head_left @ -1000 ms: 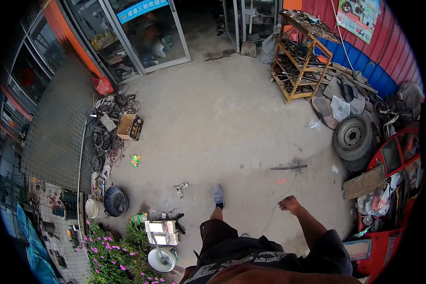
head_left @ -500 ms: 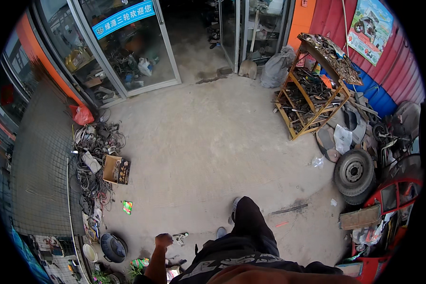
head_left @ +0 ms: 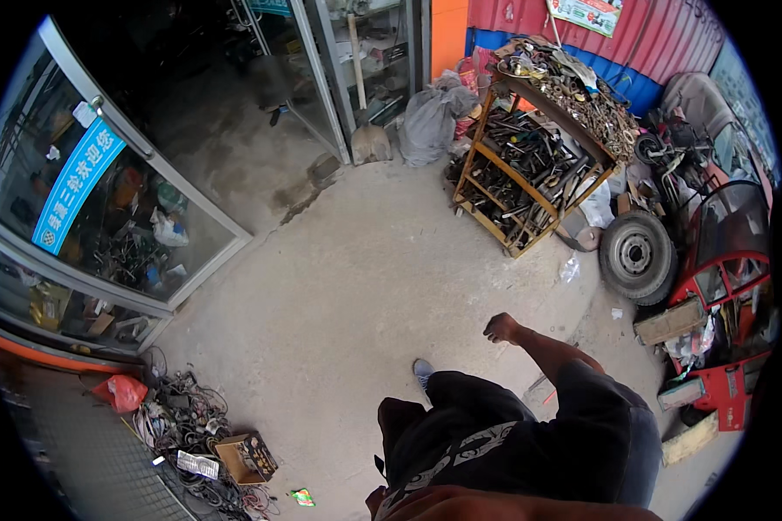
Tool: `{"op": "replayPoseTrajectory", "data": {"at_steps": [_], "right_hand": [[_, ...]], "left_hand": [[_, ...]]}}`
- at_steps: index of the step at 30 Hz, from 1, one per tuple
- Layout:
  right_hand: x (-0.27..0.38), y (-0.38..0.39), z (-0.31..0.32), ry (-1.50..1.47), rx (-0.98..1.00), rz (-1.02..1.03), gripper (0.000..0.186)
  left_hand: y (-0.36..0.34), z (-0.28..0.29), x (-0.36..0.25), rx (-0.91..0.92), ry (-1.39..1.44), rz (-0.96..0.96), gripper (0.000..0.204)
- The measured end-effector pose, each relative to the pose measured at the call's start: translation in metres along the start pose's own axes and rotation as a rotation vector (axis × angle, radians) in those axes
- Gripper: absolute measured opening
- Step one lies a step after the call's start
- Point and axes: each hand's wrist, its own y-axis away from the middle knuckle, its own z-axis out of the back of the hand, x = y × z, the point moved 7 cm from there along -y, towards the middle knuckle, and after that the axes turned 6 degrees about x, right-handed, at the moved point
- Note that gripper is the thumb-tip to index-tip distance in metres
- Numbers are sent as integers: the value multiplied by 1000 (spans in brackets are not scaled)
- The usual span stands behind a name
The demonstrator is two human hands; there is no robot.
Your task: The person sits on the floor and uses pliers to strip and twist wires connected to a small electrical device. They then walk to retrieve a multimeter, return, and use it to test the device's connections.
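One right hand (head_left: 500, 328) of mine hangs loosely bent, empty; loaded rack (head_left: 514, 177) untouched; my left hand's state I can't tell.

The right hand (head_left: 500, 328) hangs in front of the body, with its fingers bent loosely inward; how far they are closed is too small to see. Behind it, to the right, the bare right forearm (head_left: 560, 352) runs slantwise back to the bent elbow, near the edge of the dark sleeve (head_left: 613, 421). One foot (head_left: 422, 372) is behind and to the left of this hand. Of the left arm (head_left: 375, 501) only a small piece shows, well behind the right hand, partly covered by the trunk.
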Motion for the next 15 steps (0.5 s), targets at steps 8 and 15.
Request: {"op": "replayPoseTrajectory", "data": {"at_steps": [8,15], "right_hand": [[212,-78,-128,276,-304,17,27],[63,-139,-48,532,-183,-521,11]], "left_hand": [[-77,65,-199,1,-51,-92,14],[-179,177,-317,47,387,-13,12]]}}
